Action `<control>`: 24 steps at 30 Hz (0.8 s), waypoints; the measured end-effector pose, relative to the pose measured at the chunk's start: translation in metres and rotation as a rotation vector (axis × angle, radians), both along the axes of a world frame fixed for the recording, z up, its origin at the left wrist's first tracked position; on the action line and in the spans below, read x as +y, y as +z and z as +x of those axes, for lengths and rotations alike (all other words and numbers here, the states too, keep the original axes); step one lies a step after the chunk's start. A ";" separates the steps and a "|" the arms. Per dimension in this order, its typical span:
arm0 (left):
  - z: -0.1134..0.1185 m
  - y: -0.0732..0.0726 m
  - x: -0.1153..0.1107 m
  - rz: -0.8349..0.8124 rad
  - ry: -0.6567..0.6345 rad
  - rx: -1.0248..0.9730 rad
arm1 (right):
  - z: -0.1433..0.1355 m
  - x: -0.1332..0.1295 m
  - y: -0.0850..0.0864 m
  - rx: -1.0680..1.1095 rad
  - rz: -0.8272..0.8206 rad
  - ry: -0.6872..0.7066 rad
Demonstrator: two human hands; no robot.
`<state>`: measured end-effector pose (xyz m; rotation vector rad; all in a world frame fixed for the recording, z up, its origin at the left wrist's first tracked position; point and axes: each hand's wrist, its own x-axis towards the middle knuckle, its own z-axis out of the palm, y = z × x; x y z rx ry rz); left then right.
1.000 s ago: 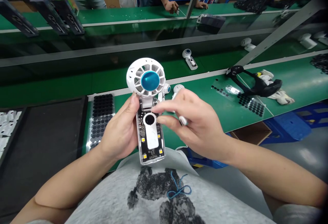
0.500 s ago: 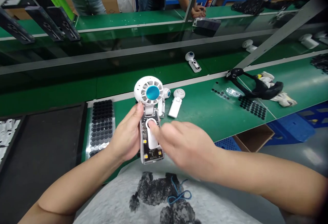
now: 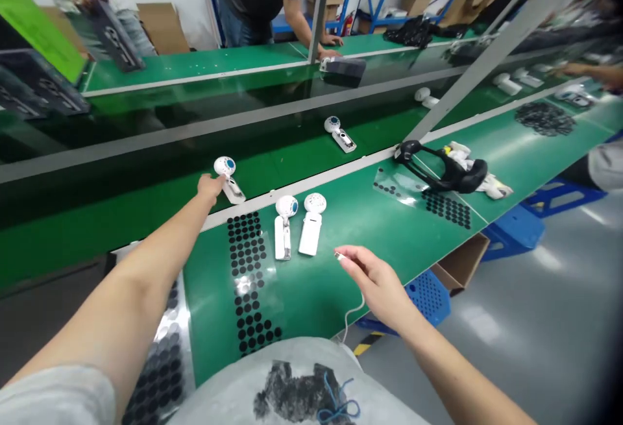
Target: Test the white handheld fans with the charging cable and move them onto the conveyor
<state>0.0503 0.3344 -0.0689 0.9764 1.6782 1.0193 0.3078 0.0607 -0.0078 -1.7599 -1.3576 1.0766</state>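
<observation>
My left hand [image 3: 211, 188] is stretched out over the dark green belt, its fingers closed at the neck of a white handheld fan [image 3: 232, 188]. That fan has a round head with a blue centre and lies at the belt's near edge. In my right hand [image 3: 374, 277], thumb and fingers pinch the small plug of a white cable [image 3: 354, 309], which hangs down towards my lap. Two more white fans lie on the green bench between my hands: one with a blue centre [image 3: 283, 233], the other showing its plain back [image 3: 310, 230].
Sheets of black round stickers [image 3: 247, 250] lie on the bench. A black headset-like frame [image 3: 445, 169] sits at right beside white gloves [image 3: 494, 185]. Another fan [image 3: 341, 134] rests on the belt. A slanted metal post [image 3: 487, 61] rises at right; co-workers stand across the line.
The fan that both hands held before me is now apart from my right hand; my left hand has reached forward and left to the belt. My right hand now holds a cable plug.
</observation>
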 end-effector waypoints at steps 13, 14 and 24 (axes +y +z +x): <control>0.080 -0.030 -0.114 -0.247 -0.582 -0.219 | -0.003 0.023 0.002 0.292 -0.026 -0.137; 0.076 -0.019 -0.119 -0.256 -0.590 -0.297 | -0.008 0.025 0.007 0.314 -0.024 -0.105; 0.033 0.083 -0.207 -0.249 -0.410 -0.876 | -0.064 0.022 0.042 0.466 0.033 0.172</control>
